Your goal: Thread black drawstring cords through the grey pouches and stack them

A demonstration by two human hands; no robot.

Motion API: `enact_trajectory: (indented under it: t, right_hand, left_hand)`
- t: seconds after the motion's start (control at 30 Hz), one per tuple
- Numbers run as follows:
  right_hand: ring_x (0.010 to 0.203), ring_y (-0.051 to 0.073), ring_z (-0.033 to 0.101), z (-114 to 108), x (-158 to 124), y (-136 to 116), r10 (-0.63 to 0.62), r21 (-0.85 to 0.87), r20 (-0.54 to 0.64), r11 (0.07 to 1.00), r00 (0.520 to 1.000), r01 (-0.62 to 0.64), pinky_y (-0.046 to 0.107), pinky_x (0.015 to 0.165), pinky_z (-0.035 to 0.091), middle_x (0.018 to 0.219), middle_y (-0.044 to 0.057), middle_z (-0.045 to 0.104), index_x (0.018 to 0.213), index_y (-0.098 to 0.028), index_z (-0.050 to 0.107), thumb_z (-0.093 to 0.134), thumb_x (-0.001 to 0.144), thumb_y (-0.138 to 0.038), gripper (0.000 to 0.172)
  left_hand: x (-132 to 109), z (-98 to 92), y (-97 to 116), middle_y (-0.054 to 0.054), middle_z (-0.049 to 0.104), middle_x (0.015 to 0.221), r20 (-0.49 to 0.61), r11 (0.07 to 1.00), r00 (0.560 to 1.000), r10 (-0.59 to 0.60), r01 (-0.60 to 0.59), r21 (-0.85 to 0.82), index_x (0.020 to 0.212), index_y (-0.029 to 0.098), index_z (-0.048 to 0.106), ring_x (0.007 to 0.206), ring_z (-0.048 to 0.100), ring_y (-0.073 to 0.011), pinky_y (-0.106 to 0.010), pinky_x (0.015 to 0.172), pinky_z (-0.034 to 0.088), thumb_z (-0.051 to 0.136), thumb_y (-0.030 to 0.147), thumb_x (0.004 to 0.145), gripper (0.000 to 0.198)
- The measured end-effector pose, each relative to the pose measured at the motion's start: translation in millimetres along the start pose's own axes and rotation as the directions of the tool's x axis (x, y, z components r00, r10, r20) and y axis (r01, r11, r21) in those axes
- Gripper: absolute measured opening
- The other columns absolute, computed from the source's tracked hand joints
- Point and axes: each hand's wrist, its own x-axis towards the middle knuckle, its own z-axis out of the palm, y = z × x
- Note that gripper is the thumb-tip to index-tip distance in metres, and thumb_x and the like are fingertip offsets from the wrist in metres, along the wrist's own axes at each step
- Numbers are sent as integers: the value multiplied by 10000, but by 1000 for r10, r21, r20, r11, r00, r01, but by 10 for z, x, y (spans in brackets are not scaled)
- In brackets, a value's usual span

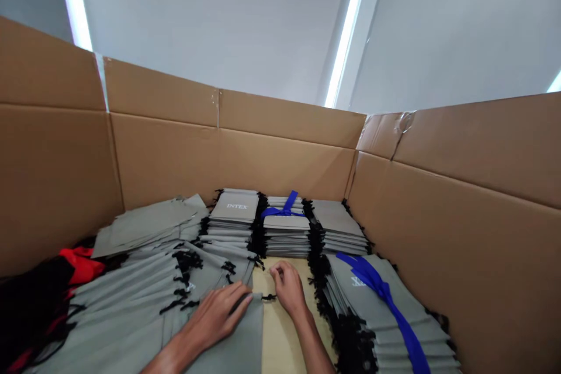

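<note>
My left hand (217,315) lies flat, fingers stretched out, on a grey fabric pouch (232,345) at the near middle of a large cardboard box. Just to its right, my right hand (287,288) rests on the bare box floor (280,333) with its fingers curled and pinched at a black drawstring (268,297) that runs from the pouch. Stacks of grey pouches with black cords surround both hands; one stack (236,213) at the back bears white INTEX lettering.
Tall cardboard box walls (460,228) close in on all sides. Blue ribbon ties a back stack (284,209) and a right-hand stack (385,298). Loose grey pouches (131,286) spread at left. Red and black fabric (65,269) lies at far left.
</note>
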Motion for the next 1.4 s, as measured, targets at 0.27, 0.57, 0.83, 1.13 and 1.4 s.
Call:
enact_trajectory:
  t: [0.27,0.57,0.83,1.13,1.4]
  right_hand:
    - [780,258,749,63,-6,83,66,13,48,998,997,-67,300,721,484,815,78,783,905,-231,701,464,1056,-373,314]
    - [766,255,763,-31,17,-65,80,-27,44,997,996,-79,289,704,484,802,66,795,847,-251,670,466,1042,-344,297]
    - [875,239,773,-4,36,-9,130,-78,83,989,988,-124,268,742,445,905,71,815,953,-227,721,498,1074,-267,257]
    - [900,217,781,-5,51,-34,167,-121,93,981,982,-155,253,721,413,936,58,836,991,-227,738,538,1095,-235,226]
    - [902,219,784,-18,52,-49,148,-148,100,980,984,-132,254,728,417,942,63,836,995,-229,734,505,1117,-245,260]
  left_hand:
    - [8,-42,136,-30,721,852,65,884,965,254,-259,388,1029,223,670,761,722,-218,-319,698,507,497,252,1146,211]
    - [321,-533,346,-54,791,930,-56,973,988,142,-128,194,1089,229,738,829,756,-214,-297,737,549,482,271,1129,262]
    - [62,-2116,477,-23,852,1051,97,887,886,-453,459,-44,997,249,797,988,778,-273,-304,848,608,529,683,1028,512]
    - [-1342,-1576,-443,-16,881,1072,-154,805,875,-459,483,344,1041,317,771,959,863,-279,-312,812,672,546,616,1014,376]
    - [-946,-1498,-733,-57,831,1022,-167,831,976,-142,209,515,1079,266,722,905,827,-265,-344,808,648,438,584,1120,429]
